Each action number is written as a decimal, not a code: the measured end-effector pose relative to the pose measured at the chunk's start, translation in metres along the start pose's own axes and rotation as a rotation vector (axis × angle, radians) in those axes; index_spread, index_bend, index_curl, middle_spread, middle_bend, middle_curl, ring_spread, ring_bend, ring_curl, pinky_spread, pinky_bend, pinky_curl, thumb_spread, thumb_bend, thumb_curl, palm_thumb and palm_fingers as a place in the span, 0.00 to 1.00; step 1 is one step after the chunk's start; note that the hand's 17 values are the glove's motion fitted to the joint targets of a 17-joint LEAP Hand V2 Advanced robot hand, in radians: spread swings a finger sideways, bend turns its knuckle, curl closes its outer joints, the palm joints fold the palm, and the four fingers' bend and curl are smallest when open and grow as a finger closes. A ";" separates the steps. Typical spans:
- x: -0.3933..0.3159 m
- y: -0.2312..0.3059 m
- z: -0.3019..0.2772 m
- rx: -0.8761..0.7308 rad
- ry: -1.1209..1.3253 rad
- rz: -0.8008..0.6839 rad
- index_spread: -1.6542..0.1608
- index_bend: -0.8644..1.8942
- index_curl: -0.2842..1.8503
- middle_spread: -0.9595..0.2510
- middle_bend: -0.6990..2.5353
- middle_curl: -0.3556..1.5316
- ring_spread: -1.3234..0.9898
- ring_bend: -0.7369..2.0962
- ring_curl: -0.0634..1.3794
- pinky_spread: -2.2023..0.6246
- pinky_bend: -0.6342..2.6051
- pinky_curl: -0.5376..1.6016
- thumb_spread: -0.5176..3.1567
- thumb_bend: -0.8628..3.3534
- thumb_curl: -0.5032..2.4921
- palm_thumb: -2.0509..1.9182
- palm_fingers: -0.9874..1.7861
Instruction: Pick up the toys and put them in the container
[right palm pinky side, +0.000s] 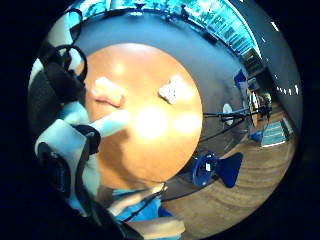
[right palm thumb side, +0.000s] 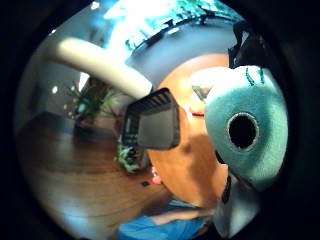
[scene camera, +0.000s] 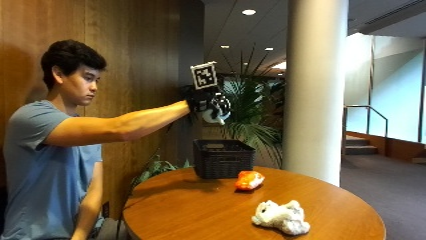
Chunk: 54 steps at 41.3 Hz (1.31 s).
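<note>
My gloved right hand (scene camera: 209, 106) is raised high above the black basket (scene camera: 223, 158) and grips a teal-and-white plush toy (scene camera: 216, 116). That toy (right palm thumb side: 246, 127), with a round black eye, fills much of the thumb side palm view, and the basket (right palm thumb side: 151, 121) lies below it there. An orange plush toy (scene camera: 249, 180) lies on the round wooden table (scene camera: 200, 210) just in front of the basket. A white fluffy toy (scene camera: 282, 217) lies nearer the table's front edge. Both the orange toy (right palm pinky side: 107, 92) and the white toy (right palm pinky side: 173, 89) show on the table in the little finger side view.
A thick white column (scene camera: 316, 90) stands behind the table, with a potted plant (scene camera: 256, 112) behind the basket. A wood-panelled wall runs behind the person. A blue chair (right palm pinky side: 216, 169) stands on the floor beside the table.
</note>
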<state>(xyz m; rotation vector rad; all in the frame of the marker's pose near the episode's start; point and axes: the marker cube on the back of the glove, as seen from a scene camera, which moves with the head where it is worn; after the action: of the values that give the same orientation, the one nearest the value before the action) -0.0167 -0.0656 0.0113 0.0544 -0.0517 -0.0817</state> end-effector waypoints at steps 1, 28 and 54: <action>-0.010 -0.005 -0.001 0.004 0.002 -0.022 0.72 0.45 0.30 0.49 0.37 0.40 0.38 0.62 0.39 0.64 0.54 0.43 0.36 0.26 0.42 0.71 0.68; -0.185 -0.047 0.080 -0.043 -0.016 -0.331 0.71 0.37 0.34 0.47 0.34 0.46 0.37 0.61 0.42 0.64 0.55 0.44 0.35 0.26 0.46 0.72 0.64; -0.138 -0.058 0.082 -0.230 -0.002 -0.302 0.75 0.35 0.27 0.84 0.26 0.42 0.56 0.35 0.27 0.77 0.63 0.46 0.44 0.19 0.34 0.50 0.25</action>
<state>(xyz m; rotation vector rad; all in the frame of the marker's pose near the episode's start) -0.1629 -0.1163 0.0832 -0.1689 -0.0351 -0.3892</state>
